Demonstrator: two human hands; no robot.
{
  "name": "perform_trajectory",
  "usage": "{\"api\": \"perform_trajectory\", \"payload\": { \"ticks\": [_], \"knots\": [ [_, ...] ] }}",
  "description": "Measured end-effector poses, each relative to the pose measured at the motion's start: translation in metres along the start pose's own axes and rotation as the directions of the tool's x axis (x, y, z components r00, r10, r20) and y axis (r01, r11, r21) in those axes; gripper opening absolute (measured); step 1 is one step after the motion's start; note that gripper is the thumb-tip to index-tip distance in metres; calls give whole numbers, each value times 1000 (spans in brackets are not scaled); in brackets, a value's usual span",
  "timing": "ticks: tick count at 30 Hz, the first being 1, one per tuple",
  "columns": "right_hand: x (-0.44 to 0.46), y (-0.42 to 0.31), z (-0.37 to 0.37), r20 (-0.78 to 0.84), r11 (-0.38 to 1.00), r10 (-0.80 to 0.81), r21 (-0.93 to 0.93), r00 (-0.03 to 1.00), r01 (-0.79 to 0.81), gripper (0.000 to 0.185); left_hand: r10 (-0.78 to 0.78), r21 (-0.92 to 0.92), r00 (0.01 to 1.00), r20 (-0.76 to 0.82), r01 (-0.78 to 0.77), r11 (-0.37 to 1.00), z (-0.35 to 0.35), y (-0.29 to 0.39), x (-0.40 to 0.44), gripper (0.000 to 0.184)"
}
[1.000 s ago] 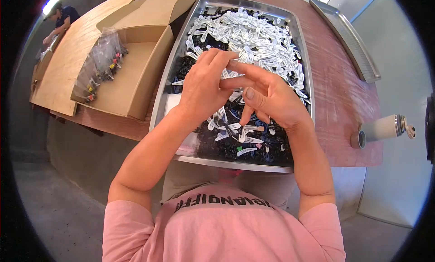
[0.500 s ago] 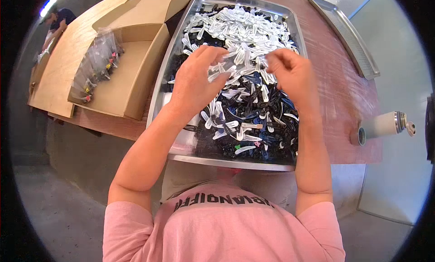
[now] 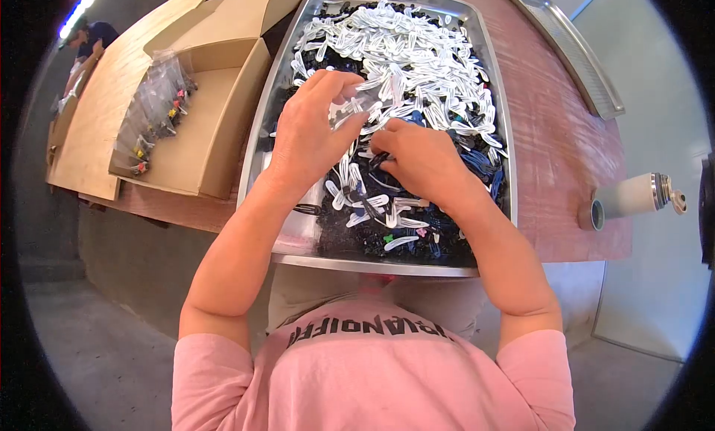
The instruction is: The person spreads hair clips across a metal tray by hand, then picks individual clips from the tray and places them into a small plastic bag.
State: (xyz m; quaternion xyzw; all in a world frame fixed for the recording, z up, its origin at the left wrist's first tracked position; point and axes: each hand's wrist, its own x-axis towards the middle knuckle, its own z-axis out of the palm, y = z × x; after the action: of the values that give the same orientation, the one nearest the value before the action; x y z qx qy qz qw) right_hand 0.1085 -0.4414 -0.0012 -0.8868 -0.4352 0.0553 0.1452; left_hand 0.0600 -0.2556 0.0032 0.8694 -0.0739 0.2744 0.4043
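Observation:
A large metal tray [image 3: 372, 267] in front of me holds a heap of snap hair clips. White clips [image 3: 410, 51] are piled thickly over its far half, with black and dark blue ones mixed in nearer to me. My left hand [image 3: 307, 125] is curled around a clear plastic bag [image 3: 359, 103] above the tray's left side. Lower and to the right, my right hand [image 3: 424, 161] reaches into the heap, fingers pinched on a black hair clip [image 3: 378, 161]; its palm hides the clips beneath.
Left of the tray stands an open cardboard box [image 3: 237, 125] with several filled clear bags [image 3: 160, 96]. A flask [image 3: 633, 195] lies at the right beside a cup-like lid [image 3: 592, 215]. Another metal tray [image 3: 570, 51] is at the back right. A person [image 3: 93, 40] is at far left.
My right hand has moved down and left, from above the white clips into the dark ones. The left hand stays nearly in place with the bag.

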Motion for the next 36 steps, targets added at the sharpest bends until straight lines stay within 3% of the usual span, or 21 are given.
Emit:
{"api": "perform_trajectory", "payload": {
  "ticks": [3, 5, 10, 13, 14, 16, 17, 20, 22, 26, 28, 30, 32, 33, 34, 36],
  "knots": [
    [0, 6, -2, -54, 1000, -16, -15, 998, 15, 19, 3, 7, 1000, 7, -4, 1000, -1, 1, -1, 38],
    [-1, 13, -8, -123, 989, 18, 145, 992, 0, 18, -9, -4, 1000, 4, 9, 1000, -1, 0, 0, 37],
    [-2, 32, -24, -270, 969, 134, 237, 953, -69, 15, -9, 4, 1000, -17, 9, 1000, -4, 0, 1, 37],
    [-5, 24, -36, -486, 904, 233, 428, 843, -2, 14, -32, 23, 999, -14, 32, 999, -4, -1, 0, 37],
    [-4, 20, -36, -487, 905, 228, 426, 843, 1, 14, -52, 42, 999, -11, 53, 998, -4, -2, 0, 37],
    [-3, 15, -35, -736, 888, 178, 406, 654, 215, 13, -73, 47, 997, -2, 73, 996, -5, -2, 0, 38],
    [-4, 14, -37, -756, 910, 99, 333, 647, 249, 15, -94, 52, 996, 12, 93, 994, -5, -2, 0, 38],
    [-4, -3, -40, -732, 956, -17, 189, 681, 226, 16, -89, 33, 996, 28, 88, 996, -1, -1, -2, 38],
    [-2, -8, -34, -699, 951, -15, 210, 715, 226, 17, -109, -49, 989, 96, 114, 992, 2, 0, -4, 37],
    [-2, -2, -30, -681, 900, 25, 334, 732, 279, 17, -176, -201, 955, 240, 227, 953, 8, 5, -6, 36],
    [-5, -1, -33, -709, 881, 164, 418, 686, 221, 15, -197, -235, 943, 268, 262, 936, 9, 2, -6, 35],
    [-5, 4, -37, -714, 845, 220, 480, 664, 236, 14, -220, -453, 933, 283, 333, 827, 8, -1, -5, 35],
    [-5, 13, -40, -626, 884, 262, 461, 735, 77, 15, -246, -447, 923, 298, 362, 818, 3, -4, -2, 35],
    [-6, 20, -40, -506, 887, 267, 461, 820, -4, 15, -257, -452, 936, 240, 342, 824, 2, -5, -1, 35],
    [-8, 28, -37, -505, 886, 270, 463, 819, -7, 15, -268, -457, 946, 182, 323, 829, 2, -5, 0, 36],
    [-8, 35, -32, -228, 965, 35, 261, 973, 26, 14, -302, -458, 931, 207, 365, 811, -2, -1, 1, 36]
  ]
}}
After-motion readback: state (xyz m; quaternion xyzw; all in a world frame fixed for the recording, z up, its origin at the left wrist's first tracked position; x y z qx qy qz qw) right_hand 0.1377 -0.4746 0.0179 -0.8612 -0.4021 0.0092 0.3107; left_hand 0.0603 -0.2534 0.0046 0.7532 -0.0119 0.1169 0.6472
